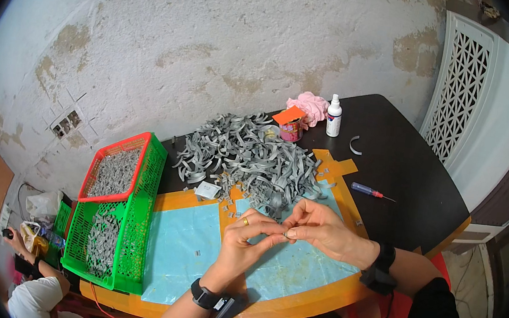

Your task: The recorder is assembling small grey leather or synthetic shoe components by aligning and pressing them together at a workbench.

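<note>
My left hand [246,236] and my right hand [324,231] meet over the blue sheet [183,244] near the table's front. Both are closed, their fingertips pinching together at a small greyish piece [286,234]. Fingers cover most of that piece, so its exact shape is hidden. Just beyond my hands rises a big heap of curved grey strips [249,152]. Small grey clip-like bits [228,206] lie scattered at the heap's near edge, beside a small white packet [207,190].
Left on the table, a green basket [152,179] and a red-rimmed basket [148,148] hold grey pieces. A tin [291,130], pink cloth [312,109], white spray bottle [334,116] and blue screwdriver [367,190] stand or lie beyond. Another person's arm [47,267] shows lower left.
</note>
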### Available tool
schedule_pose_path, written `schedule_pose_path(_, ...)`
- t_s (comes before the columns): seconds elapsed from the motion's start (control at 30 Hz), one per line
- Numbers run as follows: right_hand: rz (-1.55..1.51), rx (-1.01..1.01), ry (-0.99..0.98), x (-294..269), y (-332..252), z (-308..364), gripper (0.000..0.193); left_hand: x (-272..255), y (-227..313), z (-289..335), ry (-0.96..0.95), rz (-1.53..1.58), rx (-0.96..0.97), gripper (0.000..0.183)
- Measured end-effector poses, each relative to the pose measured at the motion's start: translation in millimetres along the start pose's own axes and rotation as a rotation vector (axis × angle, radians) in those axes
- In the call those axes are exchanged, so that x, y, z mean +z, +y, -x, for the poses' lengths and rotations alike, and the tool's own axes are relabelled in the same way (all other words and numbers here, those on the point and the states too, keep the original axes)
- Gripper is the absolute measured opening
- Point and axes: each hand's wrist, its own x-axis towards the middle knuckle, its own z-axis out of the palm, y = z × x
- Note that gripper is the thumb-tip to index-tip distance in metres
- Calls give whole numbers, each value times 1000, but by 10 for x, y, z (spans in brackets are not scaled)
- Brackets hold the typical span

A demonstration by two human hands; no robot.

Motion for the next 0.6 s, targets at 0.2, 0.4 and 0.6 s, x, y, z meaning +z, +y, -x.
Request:
schedule_pose_path(0.2, 6, -37, -20, 41, -21, 15, 22, -10, 10, 13, -4, 22, 6, 20)
schedule_pose_path(0.4, 3, -38, -63, 24, -25, 6, 23, -12, 32, -1, -28, 4, 29, 17)
schedule_pose_path(0.6, 29, -42, -64, 18, -19, -16, 25, -7, 40, 17, -39, 58, -51, 18)
